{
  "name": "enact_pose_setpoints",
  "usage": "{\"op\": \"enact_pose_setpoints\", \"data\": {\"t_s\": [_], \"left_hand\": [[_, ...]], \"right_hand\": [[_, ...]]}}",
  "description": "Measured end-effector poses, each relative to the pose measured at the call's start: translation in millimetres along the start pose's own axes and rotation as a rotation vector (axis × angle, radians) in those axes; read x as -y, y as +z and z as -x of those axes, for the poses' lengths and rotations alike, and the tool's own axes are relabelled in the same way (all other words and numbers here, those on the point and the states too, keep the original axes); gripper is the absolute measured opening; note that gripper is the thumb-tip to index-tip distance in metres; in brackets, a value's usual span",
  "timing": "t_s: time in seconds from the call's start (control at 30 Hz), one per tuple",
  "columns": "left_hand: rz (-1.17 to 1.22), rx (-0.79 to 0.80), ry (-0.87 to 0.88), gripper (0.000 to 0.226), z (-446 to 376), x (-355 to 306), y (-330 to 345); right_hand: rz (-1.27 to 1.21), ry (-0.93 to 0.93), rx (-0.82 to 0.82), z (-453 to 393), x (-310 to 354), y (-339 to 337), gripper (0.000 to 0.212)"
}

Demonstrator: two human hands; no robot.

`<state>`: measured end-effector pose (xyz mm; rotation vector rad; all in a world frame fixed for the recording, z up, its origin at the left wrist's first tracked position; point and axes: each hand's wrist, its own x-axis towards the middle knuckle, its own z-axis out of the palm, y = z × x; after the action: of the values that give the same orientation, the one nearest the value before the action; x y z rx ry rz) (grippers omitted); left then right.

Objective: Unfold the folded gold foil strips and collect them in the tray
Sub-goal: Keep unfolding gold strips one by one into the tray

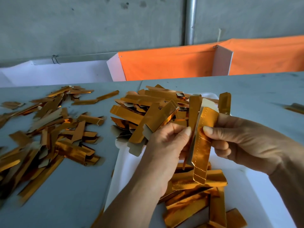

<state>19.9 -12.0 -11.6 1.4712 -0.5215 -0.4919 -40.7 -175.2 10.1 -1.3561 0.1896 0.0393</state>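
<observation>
A gold foil strip stands nearly upright above the white tray, pinched by both hands: left hand at its 9 o'clock, right hand at 3 o'clock, fingers curled on it. Unfolded strips lie in the tray at 6 o'clock; a loose pile covers the grey surface at 9 o'clock.

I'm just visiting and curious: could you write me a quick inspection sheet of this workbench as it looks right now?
Surface: grey table, bare in the near left part.
Job's things: white tray holding gold strips; one strip held above it.
Clutter: loose pile of gold strips on the table, left of the tray.
Hands: left hand and right hand both pinch the held strip.
Cables: nothing seen.
Surroundings: orange cloth, concrete wall, metal pipe.
</observation>
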Motion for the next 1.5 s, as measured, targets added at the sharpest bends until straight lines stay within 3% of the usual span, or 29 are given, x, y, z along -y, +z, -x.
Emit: {"op": "enact_pose_setpoints", "data": {"t_s": [0.17,0.3,0.43,0.67,0.9,1.1,1.3,1.5], "left_hand": [[-0.028,-0.023,0.021,0.014,1.2,-0.7,1.2],[-0.473,-0.150,0.332,0.013,0.4,1.2,4.3],[-0.489,-0.196,0.366,0.014,1.4,-0.9,7.8],[-0.401,-0.168,0.294,0.019,2.8,-2.8,9.2],[0.225,0.072,-0.038,0.012,3.0,-7.2,2.2],[0.316,0.073,-0.156,0.013,-1.0,-3.5,-0.9],[0.523,0.246,-0.309,0.013,-0.4,-12.6,-10.9],[0.396,0.156,-0.342,0.013,-3.4,-6.5,-12.2]], "right_hand": [[0.010,-0.005,0.017,-0.4,0.5,0.2,0.011],[0.091,-0.035,-0.021,-0.9,0.8,1.2,0.010],[0.144,-0.073,-0.093,-1.0,0.3,2.3,0.010],[0.189,-0.089,-0.149,0.3,1.3,6.2,0.006],[0.279,-0.125,-0.219,-2.2,-1.8,4.2,0.013],[0.286,-0.144,-0.174,-3.1,-5.0,7.6,0.012],[0.324,-0.148,-0.168,-1.0,-3.5,8.8,0.013],[0.366,-0.116,-0.105,3.4,-1.2,16.6,0.028]]}}
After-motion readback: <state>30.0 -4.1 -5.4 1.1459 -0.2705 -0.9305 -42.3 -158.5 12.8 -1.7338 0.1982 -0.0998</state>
